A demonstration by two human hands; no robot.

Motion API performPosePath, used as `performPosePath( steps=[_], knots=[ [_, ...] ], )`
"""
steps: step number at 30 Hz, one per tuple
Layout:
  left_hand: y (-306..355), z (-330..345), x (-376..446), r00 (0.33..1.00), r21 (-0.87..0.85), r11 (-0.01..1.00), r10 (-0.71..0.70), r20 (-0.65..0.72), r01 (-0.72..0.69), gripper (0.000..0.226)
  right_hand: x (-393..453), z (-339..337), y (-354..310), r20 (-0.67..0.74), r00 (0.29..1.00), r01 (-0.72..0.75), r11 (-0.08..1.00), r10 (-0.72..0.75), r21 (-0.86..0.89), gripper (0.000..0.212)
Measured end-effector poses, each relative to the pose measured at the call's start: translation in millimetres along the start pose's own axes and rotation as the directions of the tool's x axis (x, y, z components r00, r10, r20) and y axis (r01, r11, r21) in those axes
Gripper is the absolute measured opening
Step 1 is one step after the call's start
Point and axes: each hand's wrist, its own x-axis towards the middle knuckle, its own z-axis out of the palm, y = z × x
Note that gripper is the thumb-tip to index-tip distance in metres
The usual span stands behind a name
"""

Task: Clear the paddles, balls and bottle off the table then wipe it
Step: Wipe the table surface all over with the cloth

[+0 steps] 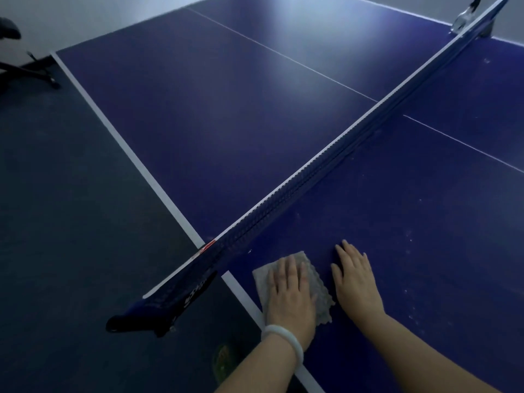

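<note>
A grey cloth (319, 290) lies flat on the blue table tennis table (425, 222), close to its near left edge and just this side of the net (326, 168). My left hand (290, 293), a pale bangle on its wrist, presses flat on the cloth with straight fingers. Right beside the cloth, my right hand (357, 282) rests flat on the bare table top. Pale specks and smudges dot the table surface to the right of my hands. No paddles, balls or bottle show on the table.
The net runs diagonally from its near clamp post (147, 316) to the far post (465, 21). A dark floor (71, 222) lies to the left of the table's white edge line. The base of a chair (25, 69) stands at the far left.
</note>
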Motion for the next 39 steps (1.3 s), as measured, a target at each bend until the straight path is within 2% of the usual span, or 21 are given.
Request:
performPosePath(
  steps=[3,7,13,17,21,24,26,28,30,31,33,36,39],
  knots=[
    [-10.9,21.6,-14.0,0.996,-0.019,0.998,-0.065,-0.066,0.063,0.066,-4.6,10.5,5.5,-0.015,1.0,0.022,0.999,-0.023,-0.035,0.054],
    [-42.8,27.2,-34.8,0.989,-0.078,0.996,-0.046,-0.142,0.035,0.065,-6.7,17.7,7.5,-0.051,0.999,0.006,0.996,-0.01,-0.084,0.06],
    [-83.1,-0.9,29.5,0.989,-0.001,1.0,-0.001,-0.149,0.001,0.064,-7.1,16.4,5.6,-0.055,0.998,-0.024,0.994,0.018,-0.104,0.063],
    [-66.9,-9.7,58.9,0.986,-0.042,0.999,-0.007,-0.166,0.0,0.063,-7.0,16.8,5.2,-0.052,0.999,-0.014,0.995,0.009,-0.103,0.062],
    [-33.1,19.4,11.3,0.953,0.047,0.963,0.268,-0.143,-0.264,0.067,-7.0,16.3,5.9,-0.049,0.999,-0.002,0.994,-0.003,-0.108,0.061],
    [-52.4,25.9,-10.3,0.934,0.075,0.943,0.331,-0.134,-0.323,0.069,-7.6,16.7,6.6,-0.048,0.999,-0.012,0.994,0.007,-0.108,0.062],
    [-71.9,17.1,7.9,0.956,0.084,0.966,0.253,-0.148,-0.243,0.067,-8.3,16.8,6.2,-0.052,0.999,-0.015,0.994,0.01,-0.111,0.064],
    [-81.0,2.3,41.4,0.981,0.042,0.994,0.108,-0.161,-0.103,0.064,-8.5,16.8,5.3,-0.058,0.998,-0.019,0.995,0.013,-0.103,0.063],
    [-73.4,-8.3,65.0,0.986,-0.028,0.999,-0.041,-0.165,0.037,0.064,-8.5,17.0,5.5,-0.059,0.998,-0.015,0.995,0.009,-0.103,0.062],
    [-63.8,-8.6,68.3,0.984,-0.049,0.997,-0.067,-0.163,0.06,0.064,-8.5,17.1,5.8,-0.057,0.998,-0.013,0.994,0.006,-0.11,0.062],
    [-42.2,1.0,53.4,0.987,-0.008,0.999,0.031,-0.155,-0.032,0.064,-7.5,17.0,5.7,-0.051,0.999,-0.009,0.993,0.003,-0.116,0.063],
    [-26.5,26.3,-4.2,0.94,0.096,0.949,0.312,-0.135,-0.301,0.067,-7.3,16.9,6.4,-0.045,0.999,-0.011,0.994,0.006,-0.108,0.064],
    [-38.3,40.5,-44.9,0.895,0.129,0.901,0.428,-0.123,-0.413,0.072,-6.6,16.0,7.4,-0.053,0.999,-0.017,0.995,0.012,-0.1,0.062]
  ],
)
